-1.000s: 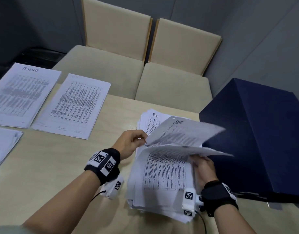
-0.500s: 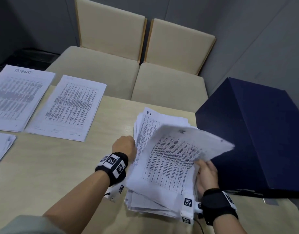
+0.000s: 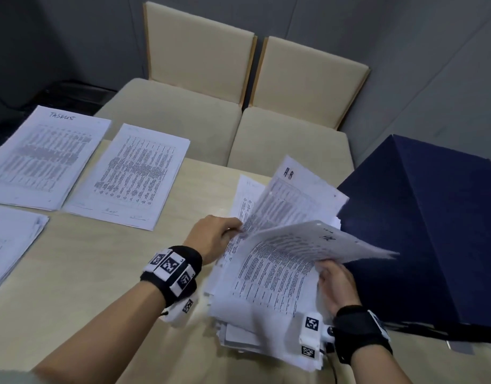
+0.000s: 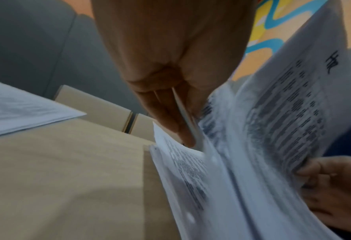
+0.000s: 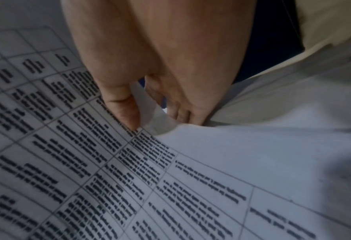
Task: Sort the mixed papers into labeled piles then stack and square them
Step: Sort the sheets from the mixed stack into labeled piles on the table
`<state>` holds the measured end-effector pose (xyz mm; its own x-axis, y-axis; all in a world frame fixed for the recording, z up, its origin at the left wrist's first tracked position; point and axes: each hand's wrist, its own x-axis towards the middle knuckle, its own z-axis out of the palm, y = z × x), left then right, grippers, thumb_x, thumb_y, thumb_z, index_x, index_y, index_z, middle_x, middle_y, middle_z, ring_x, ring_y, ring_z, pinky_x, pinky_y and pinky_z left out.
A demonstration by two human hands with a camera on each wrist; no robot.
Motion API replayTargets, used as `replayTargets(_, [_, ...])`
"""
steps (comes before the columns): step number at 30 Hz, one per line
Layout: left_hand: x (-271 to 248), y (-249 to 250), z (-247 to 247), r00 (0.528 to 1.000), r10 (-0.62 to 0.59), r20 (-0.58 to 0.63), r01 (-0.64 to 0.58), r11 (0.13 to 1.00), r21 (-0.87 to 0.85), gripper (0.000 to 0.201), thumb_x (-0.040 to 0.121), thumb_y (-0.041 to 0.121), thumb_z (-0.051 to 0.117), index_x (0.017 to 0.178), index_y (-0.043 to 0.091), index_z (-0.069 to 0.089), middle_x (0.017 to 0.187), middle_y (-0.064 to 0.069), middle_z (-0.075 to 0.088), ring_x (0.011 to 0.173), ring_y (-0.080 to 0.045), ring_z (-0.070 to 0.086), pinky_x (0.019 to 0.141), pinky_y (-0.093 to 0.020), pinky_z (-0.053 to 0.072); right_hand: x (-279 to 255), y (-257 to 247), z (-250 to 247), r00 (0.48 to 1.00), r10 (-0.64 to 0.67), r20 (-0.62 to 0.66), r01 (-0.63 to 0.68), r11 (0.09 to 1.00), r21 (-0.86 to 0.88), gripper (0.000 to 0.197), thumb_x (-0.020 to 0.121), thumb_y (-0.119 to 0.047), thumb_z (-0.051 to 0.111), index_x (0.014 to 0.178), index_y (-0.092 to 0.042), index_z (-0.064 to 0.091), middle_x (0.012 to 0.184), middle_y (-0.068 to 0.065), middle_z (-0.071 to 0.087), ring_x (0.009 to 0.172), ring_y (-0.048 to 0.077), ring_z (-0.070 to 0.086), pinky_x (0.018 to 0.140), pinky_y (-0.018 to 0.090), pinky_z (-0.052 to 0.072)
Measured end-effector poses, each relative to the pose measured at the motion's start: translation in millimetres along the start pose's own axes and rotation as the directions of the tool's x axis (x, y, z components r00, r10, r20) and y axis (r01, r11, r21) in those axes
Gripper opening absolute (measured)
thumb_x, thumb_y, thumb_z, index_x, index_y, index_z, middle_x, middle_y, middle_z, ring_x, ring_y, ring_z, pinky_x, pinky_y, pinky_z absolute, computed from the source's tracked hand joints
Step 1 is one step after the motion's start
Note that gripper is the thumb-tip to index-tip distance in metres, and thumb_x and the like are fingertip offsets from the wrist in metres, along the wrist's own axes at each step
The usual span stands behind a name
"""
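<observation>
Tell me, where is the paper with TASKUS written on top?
In the head view, the TASKUS paper lies at the table's far left, beside another printed pile.

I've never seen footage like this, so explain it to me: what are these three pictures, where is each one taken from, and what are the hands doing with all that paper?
No machine here: a person with cameras on head and wrists. The head view looks down on a table bearing sorted piles and a mixed stack. The left hand pinches a sheet's edge, seen close in the left wrist view. The right hand lifts a raised sheet; the right wrist view shows its thumb on the print. A dark blue box stands at the right.
</observation>
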<state>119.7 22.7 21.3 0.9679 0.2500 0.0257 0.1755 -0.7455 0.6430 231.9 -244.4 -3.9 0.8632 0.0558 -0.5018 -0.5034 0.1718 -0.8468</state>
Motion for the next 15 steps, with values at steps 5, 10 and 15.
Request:
replayTargets(5, [-5.3, -5.3, 11.4, 0.981, -0.177, 0.074, 0.191, 0.925, -0.328, 0.025, 0.090, 0.007, 0.059, 0.107, 0.020, 0.072, 0.097, 0.009, 0.070, 0.082, -0.007, 0.065, 0.080, -0.028, 0.053, 2.0, -4.1, -1.7, 1.000, 0.022, 0.005, -0.021, 0.999, -0.050, 0.018, 0.086, 0.008, 0.057, 0.094, -0.006, 0.065, 0.088, 0.013, 0.071, 0.078, 0.024, 0.067, 0.067, 0.030, 0.053])
replayTargets(10, [4.2, -15.3, 23.7, 0.857, -0.516, -0.010, 0.513, 0.854, -0.084, 0.028, 0.085, 0.041, 0.072, 0.092, 0.017, 0.058, 0.089, 0.000, 0.064, 0.082, -0.021, 0.063, 0.068, -0.029, 0.047, 6.0, 2.8, -7.1, 0.997, -0.049, -0.062, 0.051, 0.998, 0.026, 0.028, 0.085, 0.003, 0.058, 0.099, -0.021, 0.063, 0.096, 0.015, 0.067, 0.088, 0.025, 0.065, 0.081, 0.037, 0.052])
replayTargets(15, [4.8, -10.5, 22.0, 0.960, -0.277, 0.052, 0.281, 0.936, -0.211, 0.028, 0.088, 0.025, 0.070, 0.067, 0.025, 0.052, 0.066, 0.004, 0.060, 0.061, -0.015, 0.057, 0.060, -0.029, 0.043, 1.4, -2.4, -9.1, 1.000, -0.019, -0.022, 0.020, 1.000, 0.022, 0.030, 0.084, 0.011, 0.053, 0.088, -0.016, 0.068, 0.084, 0.001, 0.072, 0.076, 0.012, 0.067, 0.065, 0.020, 0.053])
